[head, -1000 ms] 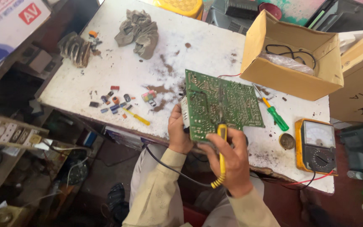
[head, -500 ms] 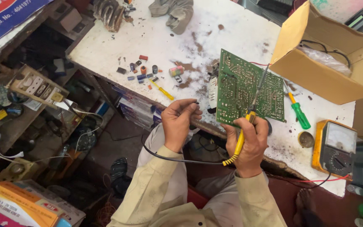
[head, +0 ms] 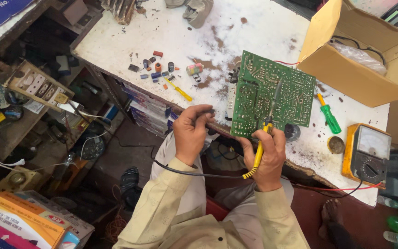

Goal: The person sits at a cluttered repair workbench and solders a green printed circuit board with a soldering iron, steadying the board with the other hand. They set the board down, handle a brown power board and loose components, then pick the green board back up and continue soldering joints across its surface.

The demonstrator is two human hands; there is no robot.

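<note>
One yellow-handled soldering iron (head: pixel 264 138) is pointing toward one o'clock over the green circuit board (head: pixel 272 94), right hand (head: pixel 268 154) gripping its handle; left hand (head: pixel 191 133) is curling narrowly, apparently empty.

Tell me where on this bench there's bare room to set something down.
Barest is the table top stretch between the rags and the box. Smaller patch: far-left corner above the loose parts. Crowded around the circuit board, green screwdriver and meter.
</note>
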